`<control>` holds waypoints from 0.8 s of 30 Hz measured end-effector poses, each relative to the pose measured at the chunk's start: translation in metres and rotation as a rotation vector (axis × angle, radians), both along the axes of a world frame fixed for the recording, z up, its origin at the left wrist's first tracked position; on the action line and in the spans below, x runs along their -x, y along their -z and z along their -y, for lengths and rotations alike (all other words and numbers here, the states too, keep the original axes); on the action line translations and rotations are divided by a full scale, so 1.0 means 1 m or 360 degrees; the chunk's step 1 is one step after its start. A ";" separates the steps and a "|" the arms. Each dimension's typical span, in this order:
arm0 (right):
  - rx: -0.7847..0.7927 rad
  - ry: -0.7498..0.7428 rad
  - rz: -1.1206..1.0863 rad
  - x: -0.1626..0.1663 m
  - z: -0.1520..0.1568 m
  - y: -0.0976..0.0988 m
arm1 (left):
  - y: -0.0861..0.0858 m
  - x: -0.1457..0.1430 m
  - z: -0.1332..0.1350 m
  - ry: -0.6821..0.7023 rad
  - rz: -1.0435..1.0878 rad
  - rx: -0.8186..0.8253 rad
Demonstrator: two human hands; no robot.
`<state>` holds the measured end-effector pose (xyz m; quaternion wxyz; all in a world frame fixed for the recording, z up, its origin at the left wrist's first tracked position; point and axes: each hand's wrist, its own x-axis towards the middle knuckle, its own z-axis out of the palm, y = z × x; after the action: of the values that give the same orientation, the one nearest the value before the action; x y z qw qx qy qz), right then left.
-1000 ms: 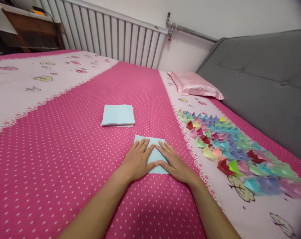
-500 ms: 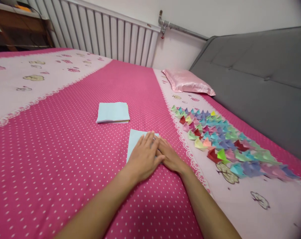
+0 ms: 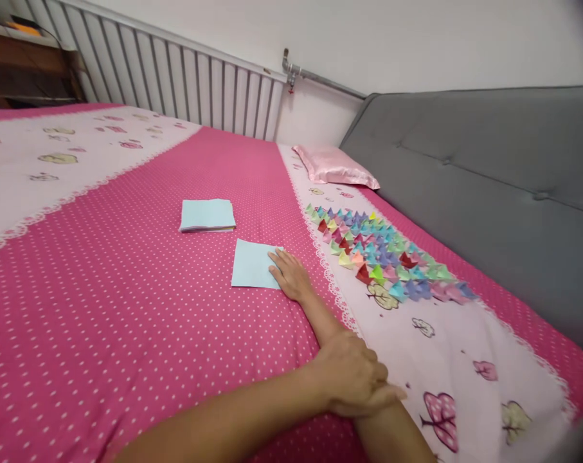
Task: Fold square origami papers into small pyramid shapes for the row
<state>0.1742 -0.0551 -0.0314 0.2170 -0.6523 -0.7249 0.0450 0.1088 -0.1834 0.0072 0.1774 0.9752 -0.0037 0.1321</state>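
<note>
Head camera: the right hand (image 3: 290,275) lies, fingers spread, on the right edge of a blue sheet (image 3: 253,265) (on the bed (image 3: 127,308) near a paper stack (image 3: 207,215)); the left hand (image 3: 351,375) clasps its fingers around the right forearm (image 3: 321,316)

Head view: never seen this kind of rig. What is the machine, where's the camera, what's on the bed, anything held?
There's no machine: these are a person's own bare hands, seen by a camera on their head looking forward and down. The right hand rests on the right edge of a pale blue sheet. The left hand clasps the right forearm. On the pink bedspread also lie a paper stack, colourful folded paper shapes and a pillow. Neither hand has lifted anything.
</note>
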 end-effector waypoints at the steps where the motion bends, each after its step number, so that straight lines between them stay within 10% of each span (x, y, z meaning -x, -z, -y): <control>1: -0.0004 0.0002 -0.0004 0.000 0.000 0.000 | -0.008 -0.007 0.000 -0.0054 -0.0147 0.0010; 7: -0.0016 -0.0021 -0.0028 -0.003 0.002 0.002 | -0.039 -0.036 0.001 0.0091 -0.0685 0.0090; 18: -0.0054 0.0025 -0.0009 0.001 0.003 0.003 | 0.011 0.011 0.019 -0.0240 0.0571 0.0227; 24: -0.0075 0.0025 0.0000 0.000 0.003 0.004 | 0.005 0.004 0.020 -0.0331 0.0453 0.0217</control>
<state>0.1740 -0.0579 -0.0355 0.2326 -0.6527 -0.7205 0.0262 0.1048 -0.2038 0.0024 0.2262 0.9276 0.0810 0.2861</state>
